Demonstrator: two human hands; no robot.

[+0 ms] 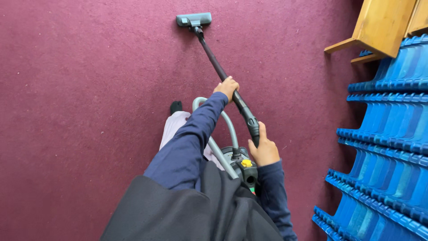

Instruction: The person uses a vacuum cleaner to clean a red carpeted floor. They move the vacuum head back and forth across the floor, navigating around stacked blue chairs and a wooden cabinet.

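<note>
A maroon carpet (89, 89) fills the view, spreading out ahead of, beside and below both hands. To the right of the hands stand rows of blue plastic crates (388, 134), stacked edge to edge and running down the right border. Above them, ahead and to the right of the hands, the corner of a wooden bench (379, 27) juts in, well apart from the hands.

The person wears a dark cloak (191, 209) and navy sleeves (187, 143); one dark-socked foot (176, 106) shows just left of the left forearm.

A black wand (218, 67) slants from the hands up and away to the left. The left hand (227, 87) is closed around it at about its middle, arm stretched forward. The right hand (265, 149) is wrapped around the wand's lower grip, nearer the body, thumb pointing up along it.

Between the two forearms a grey ribbed hose (229, 129) arches over and runs down to the vacuum body (243, 165), which lies just left of the right hand and carries a yellow knob (246, 163).

The grey floor head (193, 19) sits flat on the carpet at the wand's far end, well ahead of the left hand.
</note>
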